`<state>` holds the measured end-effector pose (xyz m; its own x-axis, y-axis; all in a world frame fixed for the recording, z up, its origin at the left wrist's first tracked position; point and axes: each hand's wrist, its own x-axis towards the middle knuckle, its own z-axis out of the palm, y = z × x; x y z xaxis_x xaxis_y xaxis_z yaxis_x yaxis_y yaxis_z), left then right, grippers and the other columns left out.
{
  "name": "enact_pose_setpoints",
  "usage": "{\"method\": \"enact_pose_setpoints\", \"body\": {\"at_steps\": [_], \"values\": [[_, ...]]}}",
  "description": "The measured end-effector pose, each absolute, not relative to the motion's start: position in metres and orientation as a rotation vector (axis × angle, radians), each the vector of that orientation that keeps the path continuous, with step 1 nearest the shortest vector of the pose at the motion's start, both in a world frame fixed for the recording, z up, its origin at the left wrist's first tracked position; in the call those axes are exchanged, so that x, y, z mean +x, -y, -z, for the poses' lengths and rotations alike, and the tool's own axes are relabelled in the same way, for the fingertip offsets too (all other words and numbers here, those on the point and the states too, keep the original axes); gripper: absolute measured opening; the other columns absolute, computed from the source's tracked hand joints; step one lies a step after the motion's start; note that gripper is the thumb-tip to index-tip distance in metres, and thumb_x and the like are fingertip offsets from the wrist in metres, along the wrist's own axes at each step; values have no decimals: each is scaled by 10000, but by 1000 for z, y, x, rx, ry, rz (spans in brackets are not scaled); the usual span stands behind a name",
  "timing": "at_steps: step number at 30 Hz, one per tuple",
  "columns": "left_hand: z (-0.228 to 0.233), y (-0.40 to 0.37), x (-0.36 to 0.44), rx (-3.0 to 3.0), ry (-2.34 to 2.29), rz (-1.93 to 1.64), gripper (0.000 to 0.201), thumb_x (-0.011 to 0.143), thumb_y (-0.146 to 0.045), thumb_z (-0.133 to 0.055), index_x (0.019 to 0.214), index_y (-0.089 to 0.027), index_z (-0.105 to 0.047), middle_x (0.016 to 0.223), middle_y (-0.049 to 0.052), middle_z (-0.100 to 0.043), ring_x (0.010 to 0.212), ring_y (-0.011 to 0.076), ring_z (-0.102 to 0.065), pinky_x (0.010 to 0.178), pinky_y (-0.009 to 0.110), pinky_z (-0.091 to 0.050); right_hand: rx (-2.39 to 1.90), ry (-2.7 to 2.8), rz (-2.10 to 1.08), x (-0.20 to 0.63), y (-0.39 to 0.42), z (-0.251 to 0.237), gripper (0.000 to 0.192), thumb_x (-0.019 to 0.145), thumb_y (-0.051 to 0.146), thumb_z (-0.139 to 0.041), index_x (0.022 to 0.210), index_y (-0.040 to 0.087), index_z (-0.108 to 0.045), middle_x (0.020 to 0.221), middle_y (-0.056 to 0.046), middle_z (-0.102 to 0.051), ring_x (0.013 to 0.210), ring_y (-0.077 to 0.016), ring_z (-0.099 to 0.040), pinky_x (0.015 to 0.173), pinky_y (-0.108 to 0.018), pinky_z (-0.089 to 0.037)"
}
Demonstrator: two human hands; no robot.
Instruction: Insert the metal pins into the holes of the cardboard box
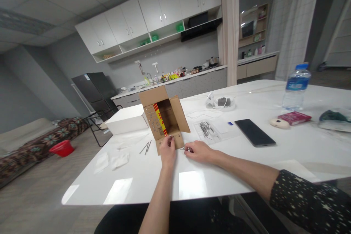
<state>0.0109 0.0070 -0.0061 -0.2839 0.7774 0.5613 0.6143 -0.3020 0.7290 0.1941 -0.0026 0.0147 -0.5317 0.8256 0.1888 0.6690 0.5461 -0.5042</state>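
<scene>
An open cardboard box [179,115] stands on the white table, its opening facing me and its flaps spread. Small shiny bits dot its left side and its lower flap. My left hand [168,150] is over the lower flap with its fingers pinched; whatever is in them is too small to tell. Just to the right, my right hand [199,151] rests low at the table with curled fingers, beside small dark metal pieces [182,148] near the flap's corner. What its fingertips hold, if anything, is hidden.
Behind my right hand lies a clear tray [214,139] of metal parts, with a phone [254,132] beside it. Thin rods [148,147] and white wipes [120,161] lie left. A water bottle [296,87] and a red box [294,117] stand right; a white box [127,120] sits behind.
</scene>
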Motion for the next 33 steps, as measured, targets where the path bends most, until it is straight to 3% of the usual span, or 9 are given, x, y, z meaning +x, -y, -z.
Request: {"method": "enact_pose_setpoints", "body": {"at_steps": [6,13,24,33], "values": [[1,-2,14,1740,-1785,-1622,435,855,-274,-534,1289,-245,-511,877,34,-719,785,192,-670,780,337,-498,-1223,2379,-523,193,5,-18,250,853,350,-515,935,229,-717,791,-28,-716,734,-183,-615,639,-264,-345],[3,-5,11,1815,-1827,-1616,301,866,-246,-512,1154,-242,-601,844,24,-697,737,175,-642,755,322,-492,-1232,2394,-528,193,6,-20,252,855,341,-516,944,226,-721,823,-35,-724,763,-188,-624,659,-267,-358],[13,-15,9,1976,-1776,-1723,416,887,-189,-488,1292,-221,-583,945,68,-668,853,169,-616,840,342,-504,-1218,2406,-515,193,5,-19,260,858,333,-509,956,227,-725,833,-36,-728,762,-188,-628,653,-261,-360],[10,-16,9,1897,-1749,-1750,393,882,-207,-508,1263,-206,-601,1018,83,-693,903,178,-641,884,358,-514,-1220,2405,-505,193,4,-17,256,857,331,-512,965,229,-721,859,-36,-731,768,-185,-626,660,-263,-361]]}}
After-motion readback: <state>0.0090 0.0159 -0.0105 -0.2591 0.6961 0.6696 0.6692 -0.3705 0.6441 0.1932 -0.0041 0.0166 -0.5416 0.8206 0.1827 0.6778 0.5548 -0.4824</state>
